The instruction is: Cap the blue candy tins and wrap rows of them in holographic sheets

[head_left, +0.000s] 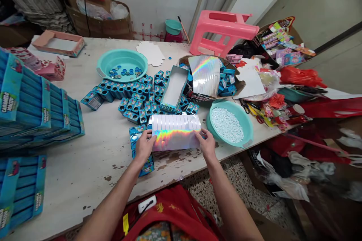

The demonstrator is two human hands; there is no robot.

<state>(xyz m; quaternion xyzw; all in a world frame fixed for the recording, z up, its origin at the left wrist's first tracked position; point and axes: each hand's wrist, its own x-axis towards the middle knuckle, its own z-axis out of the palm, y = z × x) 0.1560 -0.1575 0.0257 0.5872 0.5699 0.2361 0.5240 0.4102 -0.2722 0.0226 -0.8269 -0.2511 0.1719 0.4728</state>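
Left hand (144, 146) and right hand (207, 143) each grasp 1 short end of 1 shiny holographic sheet (177, 135), thumbs and fingers closed on its margins. It is held at the table's near edge, about midway along; whether it touches the top, I cannot tell. Its long axis runs left to right, roughly along that edge, with a row of pale strips pointing toward the far edge.

On the table (93, 158) stand 2 large teal basins: 1 toward the far edge with blue and silvery discs (126, 73), and 1 by the near edge, just beside the right hand, with white pellets (227, 126). Between them crowd small blue boxes (137, 103), too many to count surely, with 1 stack of open trays (174, 86) on top. 1 carton (240, 86) bears 1 more holographic sheet (206, 77). Stacked blue packs (31, 99) fill the left end, and 1 pink stool (220, 26) shows at the far edge.

The whitish tabletop is chipped brown; a pale wall (155, 3) rises behind, above speckled flooring (240, 180).
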